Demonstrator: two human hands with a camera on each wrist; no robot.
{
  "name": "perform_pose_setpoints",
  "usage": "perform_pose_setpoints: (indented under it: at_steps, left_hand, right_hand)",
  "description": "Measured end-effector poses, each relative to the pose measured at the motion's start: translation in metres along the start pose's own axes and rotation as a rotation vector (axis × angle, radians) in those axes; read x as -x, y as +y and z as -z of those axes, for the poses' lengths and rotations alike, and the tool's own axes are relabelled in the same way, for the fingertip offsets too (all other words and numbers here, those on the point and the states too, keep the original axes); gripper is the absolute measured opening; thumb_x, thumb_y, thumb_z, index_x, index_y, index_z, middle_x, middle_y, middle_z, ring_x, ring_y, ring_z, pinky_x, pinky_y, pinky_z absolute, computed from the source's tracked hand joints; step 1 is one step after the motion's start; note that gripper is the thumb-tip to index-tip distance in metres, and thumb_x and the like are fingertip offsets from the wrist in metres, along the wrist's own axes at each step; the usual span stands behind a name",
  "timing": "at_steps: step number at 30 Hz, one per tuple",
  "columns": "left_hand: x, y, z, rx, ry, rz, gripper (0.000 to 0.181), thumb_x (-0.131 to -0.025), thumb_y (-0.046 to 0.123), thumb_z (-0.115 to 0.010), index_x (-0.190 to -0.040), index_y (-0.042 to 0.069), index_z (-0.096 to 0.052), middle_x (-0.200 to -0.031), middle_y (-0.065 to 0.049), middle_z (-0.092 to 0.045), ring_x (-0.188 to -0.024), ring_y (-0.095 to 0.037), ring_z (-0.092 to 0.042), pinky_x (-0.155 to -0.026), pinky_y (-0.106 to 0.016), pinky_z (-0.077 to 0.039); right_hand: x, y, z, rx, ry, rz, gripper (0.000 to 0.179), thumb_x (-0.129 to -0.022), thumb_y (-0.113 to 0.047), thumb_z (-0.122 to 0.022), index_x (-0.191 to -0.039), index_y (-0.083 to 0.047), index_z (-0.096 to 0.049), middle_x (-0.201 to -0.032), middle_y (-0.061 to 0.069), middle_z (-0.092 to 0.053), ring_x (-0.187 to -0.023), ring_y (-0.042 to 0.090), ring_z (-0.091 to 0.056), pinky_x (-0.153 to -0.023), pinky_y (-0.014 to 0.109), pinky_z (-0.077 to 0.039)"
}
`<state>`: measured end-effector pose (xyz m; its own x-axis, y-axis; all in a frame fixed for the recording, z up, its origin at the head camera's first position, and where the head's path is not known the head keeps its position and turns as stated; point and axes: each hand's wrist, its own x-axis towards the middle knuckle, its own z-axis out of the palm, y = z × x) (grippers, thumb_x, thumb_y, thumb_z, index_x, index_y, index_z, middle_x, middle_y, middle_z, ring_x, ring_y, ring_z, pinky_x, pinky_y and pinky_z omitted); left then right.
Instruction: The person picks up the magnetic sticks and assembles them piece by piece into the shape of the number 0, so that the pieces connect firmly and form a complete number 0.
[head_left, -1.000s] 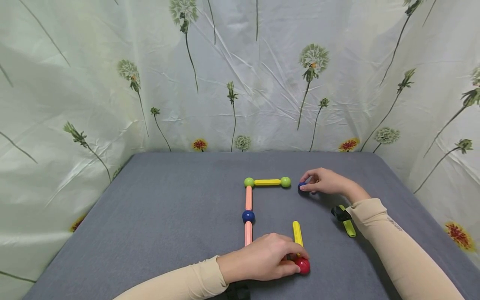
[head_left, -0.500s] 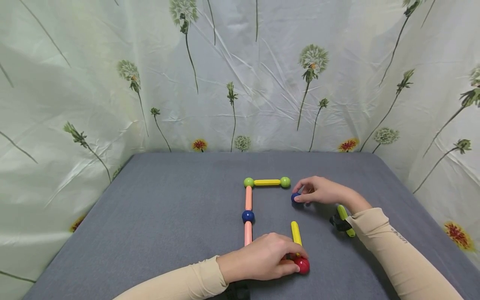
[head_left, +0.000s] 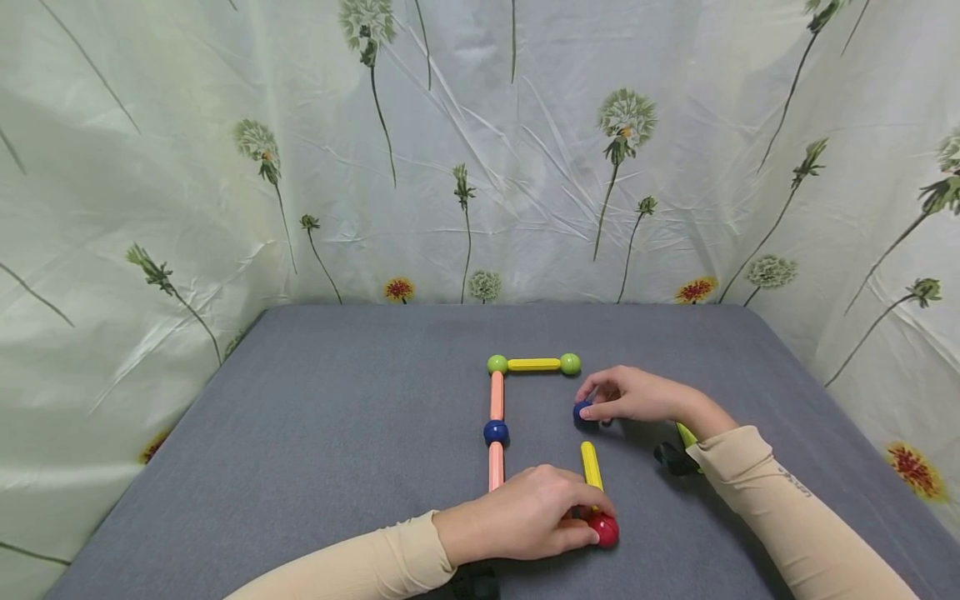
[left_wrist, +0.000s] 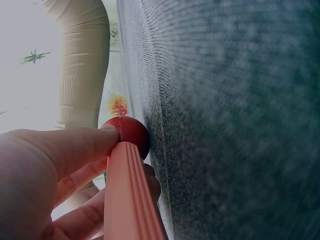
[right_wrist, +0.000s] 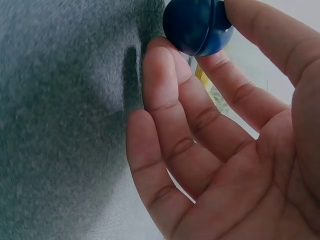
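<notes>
In the head view my left hand (head_left: pixel 536 512) pinches a red ball (head_left: pixel 604 530) near the front of the table. The left wrist view shows a ribbed pink stick (left_wrist: pixel 127 190) running up to that red ball (left_wrist: pixel 132 134) beneath the hand. A yellow stick (head_left: pixel 591 465) slants away from the ball, its near end partly behind my left fingers. My right hand (head_left: pixel 637 393) pinches a dark blue ball (head_left: pixel 582 412) between thumb and fingers, just beyond the yellow stick's far end. A seam circles this blue ball (right_wrist: pixel 197 25) in the right wrist view.
On the grey table (head_left: pixel 337 417), pink sticks (head_left: pixel 497 397) join a second blue ball (head_left: pixel 496 432). At the back, a yellow stick (head_left: pixel 533 365) links two green balls (head_left: pixel 570 364). A lime stick (head_left: pixel 686 435) lies partly under my right wrist. A flowered curtain (head_left: pixel 420 150) hangs behind.
My right hand has brought the blue ball nearer and slightly left, from beside the right green ball toward the yellow stick's far end. The left hand stays on the red ball.
</notes>
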<state>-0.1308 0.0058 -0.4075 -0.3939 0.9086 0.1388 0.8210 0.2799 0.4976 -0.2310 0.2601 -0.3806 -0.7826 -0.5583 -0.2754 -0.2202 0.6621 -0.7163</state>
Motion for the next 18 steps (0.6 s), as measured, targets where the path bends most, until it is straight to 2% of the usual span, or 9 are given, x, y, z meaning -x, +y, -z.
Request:
perform_pose_setpoints:
  at_steps: [10,18]
  left_hand:
    - [0.0002,0.0000,0.0011,0.012,-0.009,0.008,0.027,-0.105,0.025,-0.073,-0.131,0.021,-0.074,-0.107,0.011,-0.073,-0.086,0.008,-0.055,-0.076,-0.003,-0.043]
    - [0.0009,0.0005,0.0013,0.021,-0.014,0.011,0.027,-0.104,0.023,-0.073,-0.131,0.021,-0.074,-0.105,0.011,-0.072,-0.086,0.008,-0.055,-0.075,-0.003,-0.043]
  right_hand:
    - [0.0027,-0.0041,-0.0058,-0.026,-0.029,0.014,0.029,-0.103,-0.028,-0.073,-0.122,-0.007,-0.072,-0.089,0.004,-0.074,-0.081,0.019,-0.065,-0.070,0.028,-0.047]
    - [0.0072,-0.0063,-0.0092,-0.037,-0.051,0.025,0.026,-0.105,-0.027,-0.071,-0.121,-0.007,-0.072,-0.086,0.004,-0.073,-0.079,0.017,-0.062,-0.068,0.026,-0.044]
